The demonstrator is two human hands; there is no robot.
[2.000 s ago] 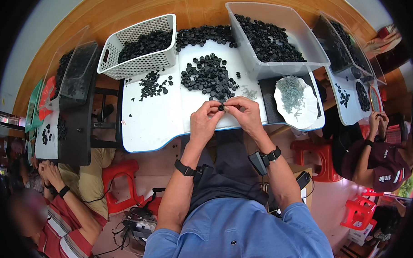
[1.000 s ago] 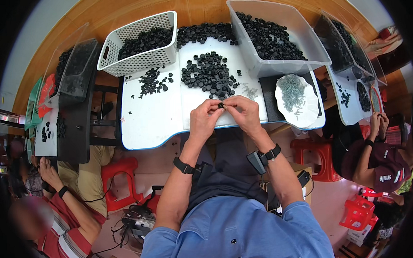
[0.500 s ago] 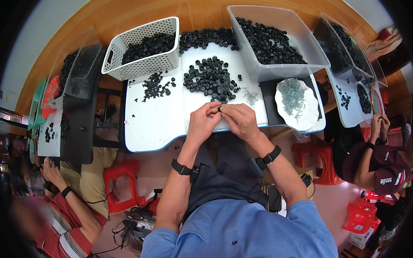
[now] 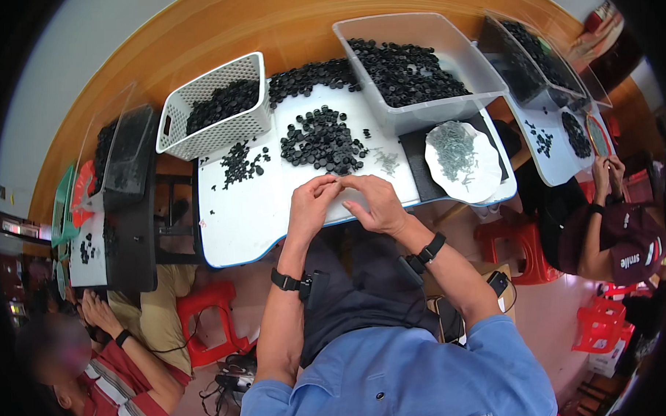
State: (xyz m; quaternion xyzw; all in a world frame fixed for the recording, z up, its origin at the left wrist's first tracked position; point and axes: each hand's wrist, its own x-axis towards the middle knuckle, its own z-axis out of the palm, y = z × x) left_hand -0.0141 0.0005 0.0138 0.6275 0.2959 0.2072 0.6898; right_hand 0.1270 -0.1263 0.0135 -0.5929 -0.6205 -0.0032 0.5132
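My left hand [image 4: 312, 203] is closed in a pinch over the near edge of the white tabletop [image 4: 234, 226]. What sits at its fingertips is too small and covered to make out. My right hand [image 4: 377, 202] reaches across with its fingers stretched out, their tips meeting the left fingertips. Its thumb stands apart below. Just beyond both hands lies a pile of round black caps [image 4: 323, 141]. Thin, pale translucent pieces [image 4: 387, 161] are scattered beside it, above my right hand. Farther left is a loose heap of smaller black parts [image 4: 238, 166].
At the back stand a white perforated basket [image 4: 175, 146] and a clear bin [image 4: 447, 110], both holding black parts. A white scalloped plate [image 4: 486, 175] of pale pieces rests on a black mat [image 4: 417, 155]. People work at tables either side, near red stools [image 4: 205, 322].
The right thumb has come away from the fingertips, and the small black piece seen between my hands is now hidden. The whole view has shifted and turned slightly.
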